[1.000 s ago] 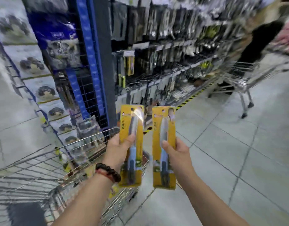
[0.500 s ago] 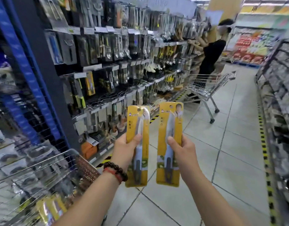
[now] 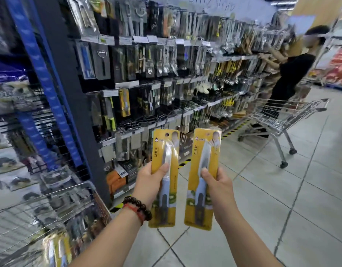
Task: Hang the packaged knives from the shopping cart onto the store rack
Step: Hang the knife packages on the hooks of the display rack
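You are holding up two yellow packaged knives side by side in front of you, upright and slightly apart. Your left hand (image 3: pixel 149 182), with a beaded bracelet (image 3: pixel 138 207) and a red cord at its wrist, is gripping the left knife package (image 3: pixel 164 178) around its middle, thumb pressing on the clear blister over the blade. Your right hand (image 3: pixel 217 186) is clasping the right knife package (image 3: pixel 203 178) the same way, thumb lying across the front. Each card is showing a pale blue handle low down and a hang hole near its top edge. The store rack (image 3: pixel 147 83) is standing to your left and ahead, its hooks crowded with packaged kitchen tools; one matching yellow knife card (image 3: pixel 124 102) is hanging on a middle row. Your shopping cart (image 3: pixel 41 212) is sitting at the lower left, and more yellow packages (image 3: pixel 56 251) are lying blurred inside it. Farther down the aisle another person (image 3: pixel 293 74) is reaching toward the shelving beside a second cart (image 3: pixel 280 116) on the tiled floor (image 3: pixel 282 199).
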The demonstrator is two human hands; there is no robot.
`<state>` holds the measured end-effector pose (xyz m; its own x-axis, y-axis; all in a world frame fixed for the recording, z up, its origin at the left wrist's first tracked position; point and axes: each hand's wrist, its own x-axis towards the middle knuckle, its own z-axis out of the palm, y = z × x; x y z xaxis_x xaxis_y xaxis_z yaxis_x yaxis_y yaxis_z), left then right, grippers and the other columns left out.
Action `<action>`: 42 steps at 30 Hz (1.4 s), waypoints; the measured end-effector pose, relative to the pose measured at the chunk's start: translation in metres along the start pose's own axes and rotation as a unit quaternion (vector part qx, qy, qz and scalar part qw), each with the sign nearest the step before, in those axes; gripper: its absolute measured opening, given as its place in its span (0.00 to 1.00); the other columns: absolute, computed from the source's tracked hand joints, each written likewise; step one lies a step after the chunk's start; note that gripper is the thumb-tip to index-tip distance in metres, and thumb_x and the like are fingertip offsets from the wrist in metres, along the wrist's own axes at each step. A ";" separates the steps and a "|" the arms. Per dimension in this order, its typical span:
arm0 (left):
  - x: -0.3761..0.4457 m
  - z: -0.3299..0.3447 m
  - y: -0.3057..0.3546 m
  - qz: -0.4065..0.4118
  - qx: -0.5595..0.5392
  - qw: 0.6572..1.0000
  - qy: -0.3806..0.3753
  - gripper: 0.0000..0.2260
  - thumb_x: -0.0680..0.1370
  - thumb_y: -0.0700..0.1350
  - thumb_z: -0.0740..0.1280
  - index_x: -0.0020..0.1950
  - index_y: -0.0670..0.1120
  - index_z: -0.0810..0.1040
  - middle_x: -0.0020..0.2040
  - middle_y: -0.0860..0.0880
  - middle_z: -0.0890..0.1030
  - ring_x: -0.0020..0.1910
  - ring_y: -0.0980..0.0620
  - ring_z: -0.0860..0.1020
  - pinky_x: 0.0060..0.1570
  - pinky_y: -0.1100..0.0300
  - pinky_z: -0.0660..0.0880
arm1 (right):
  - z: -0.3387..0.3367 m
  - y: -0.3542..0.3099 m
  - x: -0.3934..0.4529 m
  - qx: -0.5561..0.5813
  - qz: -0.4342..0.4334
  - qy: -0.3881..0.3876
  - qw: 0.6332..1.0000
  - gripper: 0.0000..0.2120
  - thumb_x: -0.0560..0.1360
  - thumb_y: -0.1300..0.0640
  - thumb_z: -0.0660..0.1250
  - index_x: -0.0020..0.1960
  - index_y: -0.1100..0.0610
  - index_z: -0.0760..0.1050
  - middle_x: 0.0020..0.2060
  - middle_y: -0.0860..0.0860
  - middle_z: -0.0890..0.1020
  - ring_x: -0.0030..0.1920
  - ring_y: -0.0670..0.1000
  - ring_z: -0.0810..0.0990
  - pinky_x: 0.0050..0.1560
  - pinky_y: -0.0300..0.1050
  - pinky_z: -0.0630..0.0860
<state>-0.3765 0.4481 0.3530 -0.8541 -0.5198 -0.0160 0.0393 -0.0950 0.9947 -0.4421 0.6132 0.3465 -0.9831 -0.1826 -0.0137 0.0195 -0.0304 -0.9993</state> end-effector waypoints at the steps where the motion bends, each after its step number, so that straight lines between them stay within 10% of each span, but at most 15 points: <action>1: 0.016 0.000 -0.003 -0.001 -0.002 1.000 0.009 0.04 0.79 0.45 0.66 0.49 0.49 0.80 0.43 0.53 0.85 0.41 0.57 0.83 0.33 0.70 0.75 | 0.006 0.001 0.015 -0.004 0.000 -0.010 1.000 0.04 0.79 0.57 0.66 0.49 0.52 0.79 0.42 0.54 0.85 0.44 0.56 0.84 0.46 0.52 0.82; 18: 0.270 0.046 -0.016 -0.009 -0.020 0.995 0.100 0.04 0.79 0.46 0.66 0.49 0.49 0.80 0.46 0.51 0.84 0.48 0.53 0.81 0.44 0.61 0.74 | 0.054 0.000 0.293 -0.072 -0.015 -0.103 0.992 0.05 0.78 0.53 0.67 0.53 0.49 0.76 0.46 0.53 0.85 0.49 0.56 0.84 0.53 0.60 0.81; 23: 0.343 0.056 -0.029 -0.015 -0.001 0.989 0.147 0.08 0.78 0.50 0.67 0.50 0.47 0.82 0.48 0.46 0.85 0.49 0.46 0.82 0.56 0.43 0.77 | 0.073 0.007 0.386 -0.056 -0.015 -0.148 0.987 0.04 0.79 0.56 0.66 0.52 0.50 0.78 0.46 0.50 0.85 0.50 0.53 0.83 0.52 0.52 0.81; 29: 0.410 0.069 -0.026 -0.025 0.019 0.969 0.244 0.11 0.77 0.56 0.65 0.54 0.52 0.81 0.49 0.55 0.85 0.52 0.54 0.81 0.57 0.52 0.76 | 0.097 0.008 0.487 -0.066 0.001 -0.251 0.966 0.14 0.81 0.53 0.63 0.62 0.59 0.73 0.56 0.57 0.72 0.58 0.57 0.75 0.63 0.59 0.71; 31: 0.425 0.066 -0.023 -0.024 0.022 0.959 0.281 0.10 0.78 0.54 0.64 0.51 0.51 0.82 0.48 0.54 0.85 0.51 0.52 0.82 0.54 0.54 0.76 | 0.114 0.005 0.513 -0.066 0.000 -0.279 0.958 0.19 0.78 0.46 0.63 0.57 0.61 0.74 0.56 0.50 0.67 0.60 0.50 0.67 0.55 0.57 0.74; 32: 0.431 0.063 -0.022 -0.026 0.022 0.954 0.299 0.10 0.78 0.54 0.64 0.50 0.51 0.82 0.48 0.53 0.85 0.50 0.51 0.82 0.55 0.53 0.77 | 0.125 0.005 0.524 -0.071 -0.012 -0.293 0.953 0.20 0.75 0.42 0.63 0.51 0.60 0.76 0.41 0.42 0.60 0.41 0.44 0.59 0.46 0.51 0.74; 33: 0.437 0.060 -0.022 -0.029 0.022 0.948 0.316 0.11 0.78 0.54 0.64 0.49 0.51 0.82 0.47 0.53 0.85 0.50 0.52 0.82 0.55 0.53 0.77 | 0.136 0.007 0.533 -0.078 -0.023 -0.303 0.950 0.19 0.75 0.41 0.63 0.47 0.59 0.76 0.34 0.55 0.73 0.38 0.53 0.75 0.41 0.48 0.71; 35: 0.446 0.054 -0.025 -0.037 0.014 0.939 0.342 0.10 0.78 0.55 0.63 0.50 0.53 0.82 0.47 0.57 0.84 0.51 0.56 0.80 0.54 0.57 0.75 | 0.160 0.019 0.549 -0.081 -0.020 -0.336 0.938 0.16 0.79 0.46 0.62 0.47 0.60 0.76 0.38 0.60 0.76 0.38 0.52 0.75 0.40 0.46 0.69; 42: 0.480 0.009 -0.037 -0.065 -0.021 0.909 0.410 0.08 0.76 0.57 0.64 0.45 0.53 0.77 0.46 0.58 0.78 0.45 0.60 0.75 0.45 0.63 0.69 | 0.264 0.052 0.586 -0.103 0.015 -0.446 0.889 0.10 0.81 0.52 0.62 0.43 0.54 0.75 0.34 0.46 0.78 0.34 0.41 0.77 0.36 0.32 0.72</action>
<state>-0.7931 0.2100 0.3093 -0.1787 -0.9587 -0.2213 -0.0003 -0.2249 0.9744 -0.9694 0.2446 0.2953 -0.4451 -0.8899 -0.0995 -0.0807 0.1505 -0.9853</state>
